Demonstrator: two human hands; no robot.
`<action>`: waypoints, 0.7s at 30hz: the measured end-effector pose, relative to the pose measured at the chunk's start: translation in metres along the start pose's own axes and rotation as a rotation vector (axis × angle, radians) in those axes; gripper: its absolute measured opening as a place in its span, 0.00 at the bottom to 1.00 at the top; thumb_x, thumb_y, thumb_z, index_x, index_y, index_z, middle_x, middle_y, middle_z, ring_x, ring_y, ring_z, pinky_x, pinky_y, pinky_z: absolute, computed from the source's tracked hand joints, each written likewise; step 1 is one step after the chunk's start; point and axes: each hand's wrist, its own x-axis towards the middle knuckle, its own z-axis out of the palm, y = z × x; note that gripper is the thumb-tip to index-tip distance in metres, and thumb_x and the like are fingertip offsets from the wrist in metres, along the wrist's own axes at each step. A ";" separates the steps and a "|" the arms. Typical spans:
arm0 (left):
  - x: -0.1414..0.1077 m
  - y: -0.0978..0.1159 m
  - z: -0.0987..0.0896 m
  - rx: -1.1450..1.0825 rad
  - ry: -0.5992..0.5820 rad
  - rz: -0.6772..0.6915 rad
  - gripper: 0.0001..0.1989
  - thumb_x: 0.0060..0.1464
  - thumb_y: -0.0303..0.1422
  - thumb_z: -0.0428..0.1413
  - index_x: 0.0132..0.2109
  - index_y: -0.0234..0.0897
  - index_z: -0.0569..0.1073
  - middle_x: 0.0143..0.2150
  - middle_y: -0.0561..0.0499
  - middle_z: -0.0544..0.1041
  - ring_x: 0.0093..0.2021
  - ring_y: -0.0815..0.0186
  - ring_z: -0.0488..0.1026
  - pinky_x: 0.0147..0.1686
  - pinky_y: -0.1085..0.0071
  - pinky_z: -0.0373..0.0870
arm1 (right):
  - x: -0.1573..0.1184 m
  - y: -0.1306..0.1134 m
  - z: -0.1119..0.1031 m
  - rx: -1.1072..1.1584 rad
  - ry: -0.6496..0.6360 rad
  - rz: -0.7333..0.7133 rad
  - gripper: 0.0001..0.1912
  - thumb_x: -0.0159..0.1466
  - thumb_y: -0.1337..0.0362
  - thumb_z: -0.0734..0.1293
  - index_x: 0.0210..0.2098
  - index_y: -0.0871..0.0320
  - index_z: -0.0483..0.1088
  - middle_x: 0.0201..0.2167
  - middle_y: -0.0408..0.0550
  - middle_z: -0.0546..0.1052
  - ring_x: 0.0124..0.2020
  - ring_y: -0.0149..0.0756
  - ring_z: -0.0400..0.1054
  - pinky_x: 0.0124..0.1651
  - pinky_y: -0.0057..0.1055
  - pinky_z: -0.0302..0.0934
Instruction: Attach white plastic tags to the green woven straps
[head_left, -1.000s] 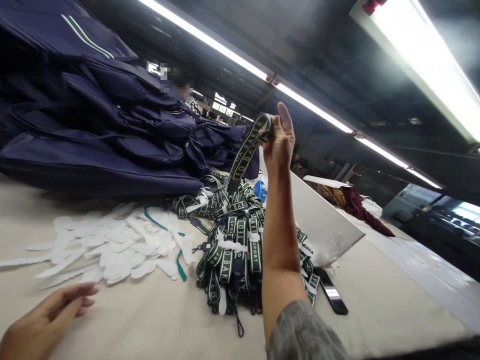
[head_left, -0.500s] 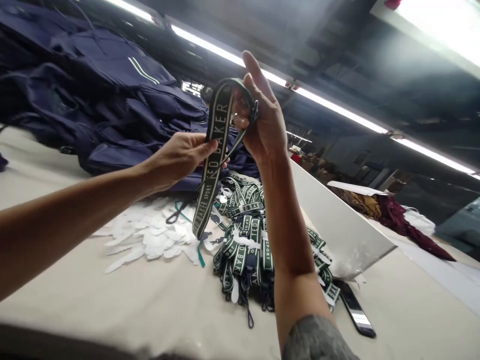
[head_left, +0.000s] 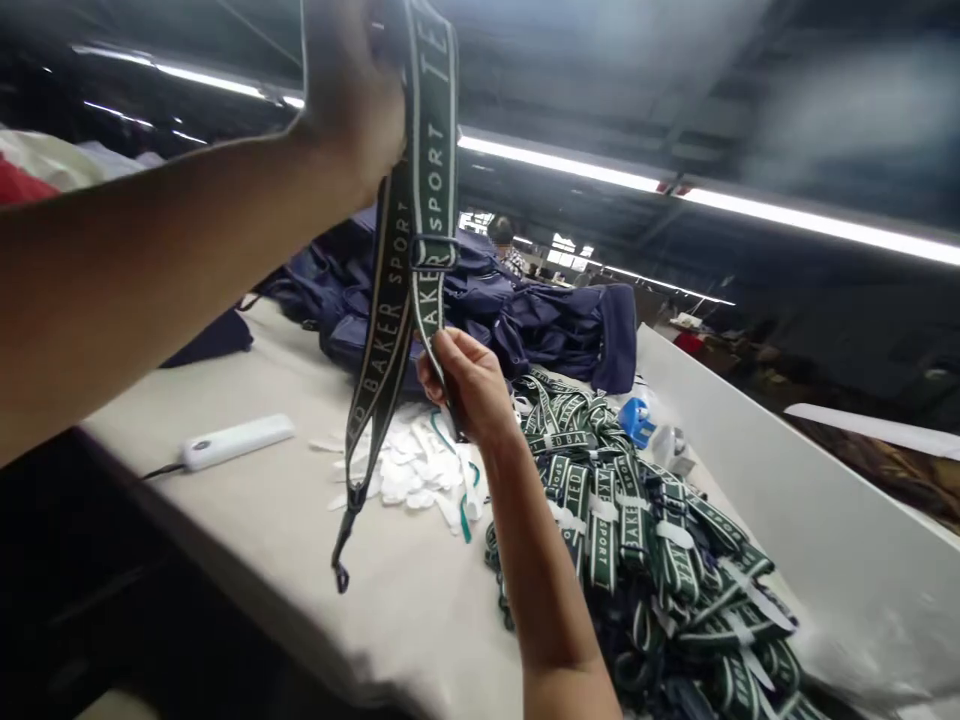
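Note:
A dark green strap (head_left: 435,170) with white edges and lettering hangs in a long loop, with a slider buckle partway down and a dark cord end at its lower left. Raised at the top of the view, my left hand (head_left: 352,100) holds the strap's upper part; its fingers are blurred and partly cut off. Lower down, my right hand (head_left: 469,380) pinches the strap below the buckle. Many similar straps (head_left: 622,500), bundled with white bands, lie in a pile to the right of my right forearm. White paper-like strips (head_left: 420,465) lie behind the hanging strap.
Navy bags (head_left: 555,325) are heaped at the back of the table (head_left: 420,620). A white device with a cord (head_left: 240,440) lies at left. A white panel (head_left: 780,470) stands on the right, near a blue object (head_left: 636,422). A person (head_left: 502,240) is far behind.
My left hand has risen, and the strap now hangs unfolded in a long loop. My right hand has come down to the strap's middle. The view has shifted left.

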 end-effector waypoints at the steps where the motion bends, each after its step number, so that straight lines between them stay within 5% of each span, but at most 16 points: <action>1: -0.004 0.000 -0.004 0.090 0.103 -0.068 0.06 0.65 0.22 0.48 0.41 0.33 0.67 0.30 0.56 0.66 0.34 0.71 0.70 0.38 0.69 0.69 | -0.005 0.016 0.002 0.048 0.030 0.010 0.18 0.57 0.50 0.75 0.33 0.58 0.71 0.21 0.38 0.71 0.17 0.23 0.58 0.18 0.20 0.52; 3: -0.014 -0.001 -0.010 0.240 0.234 -0.228 0.10 0.58 0.16 0.50 0.44 0.29 0.71 0.27 0.56 0.68 0.29 0.69 0.70 0.37 0.62 0.73 | -0.012 0.046 0.005 0.110 0.102 0.040 0.18 0.55 0.52 0.76 0.33 0.58 0.72 0.22 0.39 0.73 0.17 0.23 0.59 0.19 0.21 0.54; 7: -0.032 -0.011 -0.026 0.286 0.226 -0.400 0.16 0.46 0.09 0.51 0.39 0.23 0.76 0.24 0.53 0.70 0.27 0.68 0.69 0.42 0.51 0.72 | -0.018 0.096 0.009 0.103 0.234 0.153 0.18 0.51 0.52 0.77 0.31 0.58 0.72 0.25 0.40 0.74 0.20 0.25 0.63 0.23 0.23 0.59; 11: -0.038 -0.025 -0.040 0.196 0.204 -0.457 0.17 0.41 0.08 0.51 0.35 0.25 0.77 0.26 0.50 0.75 0.28 0.67 0.70 0.47 0.50 0.70 | -0.012 0.132 0.008 0.007 0.280 0.133 0.19 0.52 0.51 0.76 0.27 0.58 0.69 0.47 0.48 0.76 0.33 0.28 0.69 0.34 0.23 0.64; 16: -0.044 -0.033 -0.052 0.136 0.204 -0.468 0.15 0.43 0.10 0.52 0.34 0.27 0.77 0.27 0.49 0.75 0.28 0.66 0.71 0.48 0.48 0.70 | 0.005 0.154 0.002 -0.279 0.271 0.017 0.15 0.57 0.53 0.73 0.28 0.57 0.70 0.64 0.51 0.65 0.63 0.42 0.61 0.60 0.33 0.58; 21: -0.036 -0.024 -0.057 0.115 0.169 -0.548 0.16 0.45 0.08 0.50 0.34 0.26 0.77 0.27 0.48 0.75 0.31 0.65 0.74 0.49 0.52 0.70 | 0.024 0.159 -0.004 -0.263 0.193 -0.034 0.16 0.59 0.52 0.71 0.28 0.57 0.67 0.61 0.52 0.69 0.62 0.42 0.62 0.62 0.34 0.57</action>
